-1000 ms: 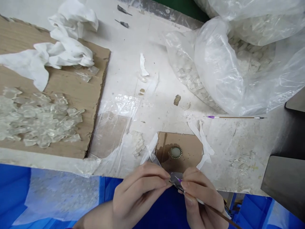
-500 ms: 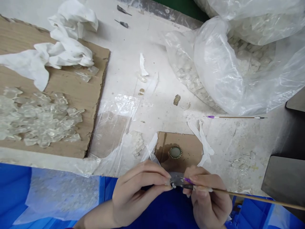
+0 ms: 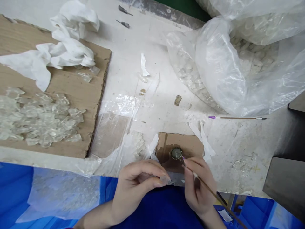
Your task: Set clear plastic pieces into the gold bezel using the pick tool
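Between the thumb and fingertips of my left hand [image 3: 140, 187] is a small clear plastic piece [image 3: 165, 180], held just past the table's near edge. My right hand [image 3: 200, 184] grips a thin wooden-handled brush [image 3: 209, 190] like a pen. Its tip reaches a small round dish with a beaded rim [image 3: 176, 153], which holds greyish liquid. The dish sits on a stained cardboard piece [image 3: 193, 143] taped to the table. A second purple-collared stick [image 3: 235, 118] lies on the table beyond my right hand.
A heap of clear pieces [image 3: 50, 121] and a crumpled white cloth [image 3: 69, 51] lie on a cardboard sheet [image 3: 95, 79] at left. Plastic bags of pieces [image 3: 219, 70] stand at back right. Two dark needle tips [image 3: 123, 24] lie at the back. Blue bins [image 3: 14, 194] flank me below the table.
My right hand has moved the brush from the piece in my left hand up to the round dish. My left hand keeps the piece, shifted only slightly.
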### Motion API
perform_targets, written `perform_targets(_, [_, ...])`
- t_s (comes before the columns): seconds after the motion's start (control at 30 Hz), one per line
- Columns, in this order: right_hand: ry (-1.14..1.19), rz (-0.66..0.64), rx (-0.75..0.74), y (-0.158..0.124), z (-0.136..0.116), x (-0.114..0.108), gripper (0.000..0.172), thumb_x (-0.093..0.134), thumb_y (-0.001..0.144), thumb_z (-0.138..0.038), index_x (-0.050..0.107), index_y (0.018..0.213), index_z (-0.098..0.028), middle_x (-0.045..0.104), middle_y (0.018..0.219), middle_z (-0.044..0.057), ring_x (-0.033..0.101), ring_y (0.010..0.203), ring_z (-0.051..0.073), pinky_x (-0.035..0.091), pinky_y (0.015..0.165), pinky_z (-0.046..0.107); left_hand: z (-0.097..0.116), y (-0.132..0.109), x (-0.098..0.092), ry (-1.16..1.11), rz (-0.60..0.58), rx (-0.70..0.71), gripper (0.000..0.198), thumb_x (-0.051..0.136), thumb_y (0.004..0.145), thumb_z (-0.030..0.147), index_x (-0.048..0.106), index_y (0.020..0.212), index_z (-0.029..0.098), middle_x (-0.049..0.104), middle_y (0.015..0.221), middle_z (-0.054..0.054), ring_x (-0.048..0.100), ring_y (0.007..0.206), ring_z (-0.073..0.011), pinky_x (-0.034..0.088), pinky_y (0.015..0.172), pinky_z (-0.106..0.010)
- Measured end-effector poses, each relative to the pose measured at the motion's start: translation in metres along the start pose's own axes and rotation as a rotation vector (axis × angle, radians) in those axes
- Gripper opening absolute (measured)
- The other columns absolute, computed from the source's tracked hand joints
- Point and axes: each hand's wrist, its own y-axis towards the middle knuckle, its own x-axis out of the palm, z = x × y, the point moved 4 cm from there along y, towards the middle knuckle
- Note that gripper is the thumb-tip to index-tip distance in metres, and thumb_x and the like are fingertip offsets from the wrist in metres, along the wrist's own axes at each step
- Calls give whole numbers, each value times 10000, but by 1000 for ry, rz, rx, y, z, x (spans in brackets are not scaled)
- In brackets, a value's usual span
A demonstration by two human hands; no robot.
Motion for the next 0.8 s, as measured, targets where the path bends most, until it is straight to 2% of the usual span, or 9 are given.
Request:
perform_targets(0.2, [365, 116, 51, -9, -9, -5, 208, 450, 1056, -205, 624, 1168, -214, 599, 718, 15, 521, 518, 169, 479, 442, 311, 4, 2, 2, 59, -55, 27, 93, 817, 881, 310, 854, 831, 241, 811, 626, -39, 738, 496, -162, 614, 451, -194])
perform_targets(0.37, [512, 100, 69, -4, -15, 0, 205, 465, 1050, -158, 646, 1145, -146, 598, 743, 33, 535, 564, 162, 482, 444, 299, 7, 2, 3, 66, -54, 28, 118, 820, 879, 305, 822, 801, 216, 813, 634, -48, 770, 527, -193, 649, 488, -242])
perform_targets(0.5, [530, 80, 83, -1, -15, 0, 213, 458, 1048, -140, 636, 1164, -143, 591, 750, 29, 531, 570, 159, 466, 441, 293, 8, 2, 3, 80, -57, 32, 137, 819, 879, 312, 816, 786, 212, 813, 640, -51, 768, 524, -189, 644, 485, -235])
perform_targets(0.6, [483, 1, 67, 1, -15, 0, 224, 443, 1050, -155, 620, 1187, -169, 584, 738, 24, 530, 551, 160, 477, 430, 289, 8, 1, 2, 94, -76, 44, 108, 814, 884, 288, 818, 808, 211, 819, 663, -54, 775, 539, -198, 646, 490, -244])
perform_targets(0.8, [407, -118, 40, 5, -16, -4, 278, 412, 1029, -106, 583, 1240, -164, 605, 788, 52, 578, 605, 182, 530, 482, 311, 11, -2, -1, 191, -101, 171, 58, 772, 923, 221, 803, 877, 205, 828, 723, -45, 783, 589, -182, 662, 551, -236])
